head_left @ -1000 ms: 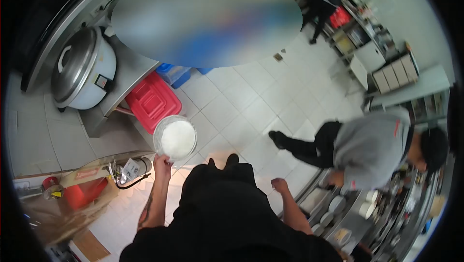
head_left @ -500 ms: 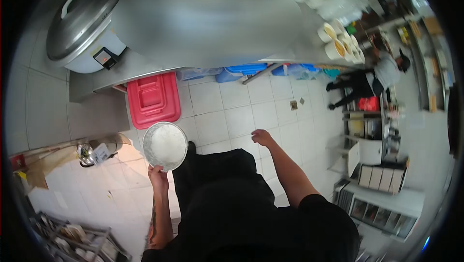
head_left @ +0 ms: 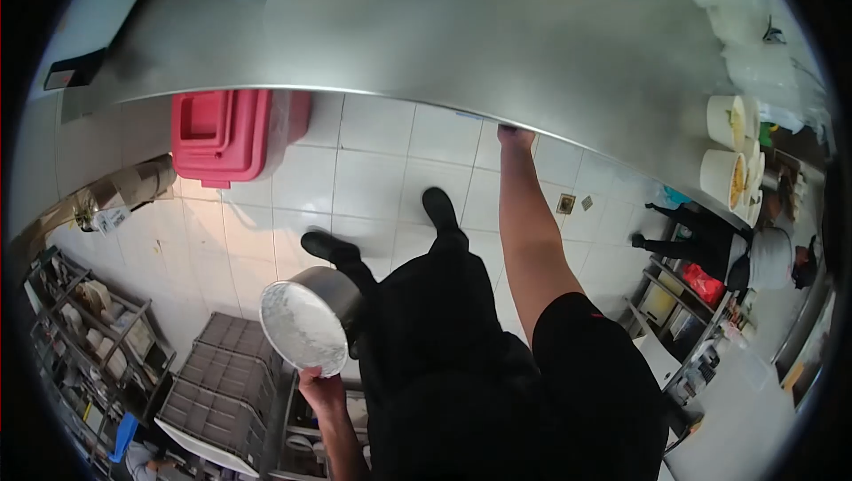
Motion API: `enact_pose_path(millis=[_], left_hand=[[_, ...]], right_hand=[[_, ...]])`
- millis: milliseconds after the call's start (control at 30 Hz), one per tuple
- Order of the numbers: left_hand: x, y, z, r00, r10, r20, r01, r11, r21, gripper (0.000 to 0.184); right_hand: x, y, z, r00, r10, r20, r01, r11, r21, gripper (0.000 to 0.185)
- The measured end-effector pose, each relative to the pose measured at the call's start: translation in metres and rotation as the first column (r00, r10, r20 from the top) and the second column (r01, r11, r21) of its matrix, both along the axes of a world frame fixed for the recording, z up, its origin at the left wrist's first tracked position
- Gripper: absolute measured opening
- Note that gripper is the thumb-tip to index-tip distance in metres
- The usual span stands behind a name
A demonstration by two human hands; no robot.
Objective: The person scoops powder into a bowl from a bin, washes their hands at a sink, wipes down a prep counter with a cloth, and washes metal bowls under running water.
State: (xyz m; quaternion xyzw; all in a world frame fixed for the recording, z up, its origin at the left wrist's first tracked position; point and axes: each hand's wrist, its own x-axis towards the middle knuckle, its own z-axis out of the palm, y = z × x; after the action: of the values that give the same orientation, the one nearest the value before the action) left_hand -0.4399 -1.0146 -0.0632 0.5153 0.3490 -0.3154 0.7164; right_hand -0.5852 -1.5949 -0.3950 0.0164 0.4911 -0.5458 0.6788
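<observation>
In the head view, my left hand (head_left: 321, 390) is closed on the near rim of a round metal pot (head_left: 334, 293). The pot is tilted on its side beside my leg, its opening turned to the left. White stuff (head_left: 302, 326) shows inside it, too blurred to name. My right arm stretches forward to the steel counter (head_left: 399, 46). There my right hand (head_left: 516, 136) is at the underside of the front edge, with its fingers hidden by the counter.
A red lidded bin (head_left: 218, 139) stands under the counter at the left. Grey crates (head_left: 222, 383) and a dish rack (head_left: 102, 339) are at the lower left. White tubs of food (head_left: 723, 175) stand at the counter's right end. Beyond them, a co-worker (head_left: 763, 259) stands near shelves.
My right hand has reached forward from the open air to the counter edge. The pot has come back nearer my body and tipped from nearly level. My view has shifted closer to the counter.
</observation>
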Motion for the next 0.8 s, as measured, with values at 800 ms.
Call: enact_pose_path(millis=[800], left_hand=[[-0.051, -0.002, -0.009, 0.988, -0.150, 0.027, 0.148, 0.987, 0.069, 0.070]], right_hand=[[-0.066, 0.183, 0.058, 0.952, 0.249, 0.177, -0.257, 0.966, 0.026, 0.043]])
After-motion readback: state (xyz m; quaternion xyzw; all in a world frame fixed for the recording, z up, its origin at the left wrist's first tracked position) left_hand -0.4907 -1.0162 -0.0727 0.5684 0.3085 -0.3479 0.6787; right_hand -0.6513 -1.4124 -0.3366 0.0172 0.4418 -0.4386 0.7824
